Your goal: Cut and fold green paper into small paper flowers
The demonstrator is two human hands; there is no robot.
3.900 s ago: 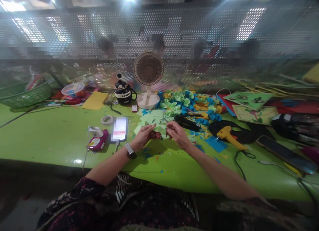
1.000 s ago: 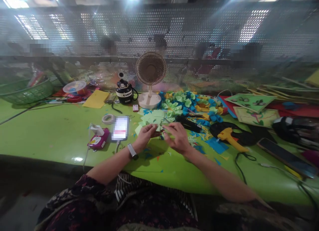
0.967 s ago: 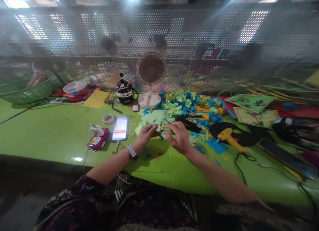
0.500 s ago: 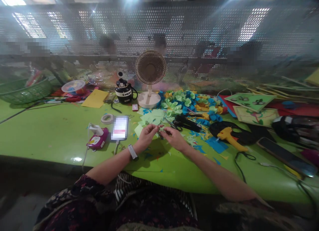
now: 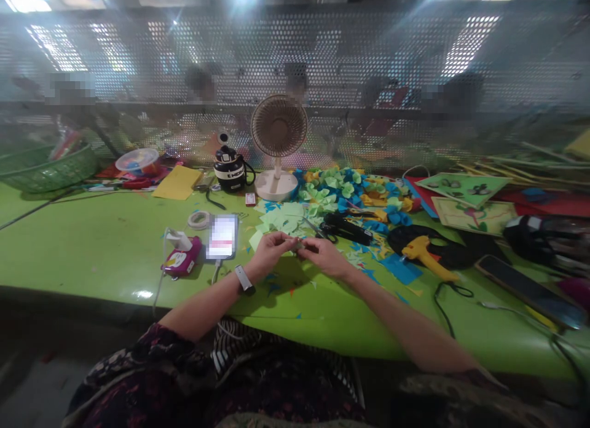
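Note:
My left hand [image 5: 273, 253] and my right hand [image 5: 325, 256] meet over the middle of the green table [image 5: 295, 329]. Both pinch a small pale piece [image 5: 299, 245] between thumb and fingertips; it looks like light green paper, but the fingers cover most of it. Just beyond my fingers lie light green paper sheets [image 5: 282, 216]. Scissors [image 5: 325, 230] and a black stapler [image 5: 348, 229] rest beside my right hand. A phone [image 5: 222, 237] on a white cable lies to the left of my left hand.
Behind the sheets is a heap of folded paper flowers [image 5: 341, 188]. A fan [image 5: 276, 185] and a black jar-shaped container [image 5: 229, 173] stand at the back. On the right lie a yellow glue gun [image 5: 428, 256] and a dark phone [image 5: 530, 289]. Paper scraps surround my hands.
My fingertips have shifted slightly around the small piece, and more of its pale surface shows between them. My right fingers sit a little lower. The table's objects have stayed put.

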